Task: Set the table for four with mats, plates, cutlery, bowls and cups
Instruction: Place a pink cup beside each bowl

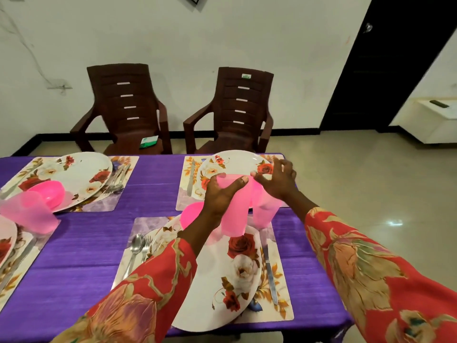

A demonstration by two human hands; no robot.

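- The long table under a purple cloth fills the lower half of the view and carries four floral rectangular place mats, one of them the near mat in front of the person.
- Two dark brown moulded plastic armchairs stand side by side behind the table's far edge, against a white wall; the right one bears a small green-and-white label near its top, the writing too small to read.
- A black door stands at the right, beside a low white cabinet.
- White oval plates printed with red roses lie on the mats: the far left plate, the far right plate, the near plate.
- A green and white packet lies on the left chair's seat, its print blurred.
- The left hand grips a translucent pink plastic cup above the near plate.
- The right hand, fingers spread and loosely curved, touches the rim of a second pink cup just beside the first.
- A pink bowl sits on the far left plate, with two more pink cups in front.
- A steel knife lies right of the near plate, a spoon and fork left.
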